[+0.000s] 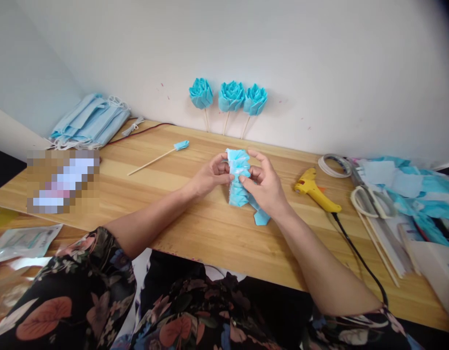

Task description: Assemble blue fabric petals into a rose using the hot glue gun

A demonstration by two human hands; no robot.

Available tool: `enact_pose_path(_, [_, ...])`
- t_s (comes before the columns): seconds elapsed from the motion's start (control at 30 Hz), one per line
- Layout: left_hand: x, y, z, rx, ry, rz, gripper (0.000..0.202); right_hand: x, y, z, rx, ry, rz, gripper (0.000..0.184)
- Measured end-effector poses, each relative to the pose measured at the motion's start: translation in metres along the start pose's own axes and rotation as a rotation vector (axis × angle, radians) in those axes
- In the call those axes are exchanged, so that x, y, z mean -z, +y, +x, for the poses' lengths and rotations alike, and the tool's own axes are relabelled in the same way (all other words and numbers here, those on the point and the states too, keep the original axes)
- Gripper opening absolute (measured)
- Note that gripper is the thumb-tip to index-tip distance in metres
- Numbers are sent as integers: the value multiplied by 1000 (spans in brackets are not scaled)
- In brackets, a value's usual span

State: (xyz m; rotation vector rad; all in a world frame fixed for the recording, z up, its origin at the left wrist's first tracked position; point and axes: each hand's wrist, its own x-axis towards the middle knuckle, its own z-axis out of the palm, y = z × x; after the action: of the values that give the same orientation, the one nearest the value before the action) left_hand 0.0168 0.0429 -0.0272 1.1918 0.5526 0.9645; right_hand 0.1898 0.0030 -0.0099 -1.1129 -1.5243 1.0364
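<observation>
Both hands hold a pleated light-blue mask piece point(238, 176) upright over the wooden table point(195, 233). My left hand point(210, 176) pinches its left side with fingers curled. On the right side my right hand point(265, 183) grips it, thumb and fingertips pressed on the folds. A small blue cut piece point(261, 217) lies on the table just below my right wrist.
Three blue fabric roses on sticks point(228, 99) lean on the wall behind. A stick with a blue tip point(159, 157) lies left. A stack of face masks point(89, 121) sits far left. A yellow glue gun point(314, 190), scissors point(370, 200), tape and blue scraps point(410, 182) lie right.
</observation>
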Motion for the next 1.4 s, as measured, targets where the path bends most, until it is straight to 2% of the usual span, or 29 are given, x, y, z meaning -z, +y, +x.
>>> enact_pose_path(0.27, [3,6,1,-23,60,-74,60,8,3,1,-71,82,97,61])
enact_pose_path(0.4, [1,5,0,-19,75,-114,60,8,4,2,-103,37,138,71])
enact_pose_path(0.57, [-5,5,-2,-13,57,-130,52,4,3,4,-63,60,123,77])
enact_pose_path(0.73, [-5,5,-2,-18,26,-55,67,7,4,3,-32,79,43,68])
enact_pose_path(0.83, [-4,4,-1,-39,25,-50,69,8,8,2,-20,70,23,60])
enact_pose_path(1.0, [-4,1,1,-71,32,-30,68,6,11,2,18,-15,42,72])
enact_pose_path(1.17, [-6,0,1,-85,-32,-85,63,3,6,0,89,-6,-13,67])
enact_pose_path(1.3, [-6,6,0,-73,-19,-107,67,3,4,-2,75,-17,-7,70])
enact_pose_path(1.4, [-4,8,1,-83,16,-112,68,7,8,-1,47,24,-33,65])
